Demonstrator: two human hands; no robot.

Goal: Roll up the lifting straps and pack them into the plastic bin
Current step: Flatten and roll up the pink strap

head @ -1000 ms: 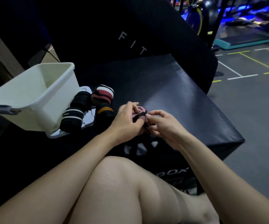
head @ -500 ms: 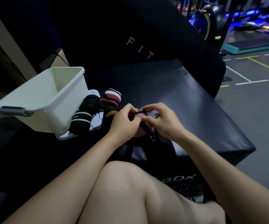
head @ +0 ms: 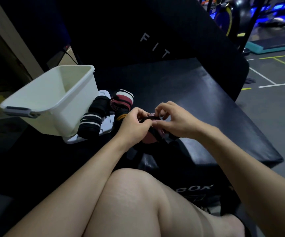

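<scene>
Head view shows my fingers [head: 144, 121] pinched tight on a dark strap [head: 149, 118] with pink in it, the left hand [head: 134, 124] and right hand [head: 176, 121] meeting over it, just right of the white bin [head: 80, 106]. I judge I'm mid-roll on this one. Its loose tail [head: 157, 135] hangs below my hands. Four finished rolls [head: 90, 124] lie on a lid [head: 106, 127] right beside the bin, on the black worktop [head: 198, 93]. Nothing shows inside the bin yet. Next, I'd say: wind in the tail without slack, then carry the rolls leftward into the bin.
</scene>
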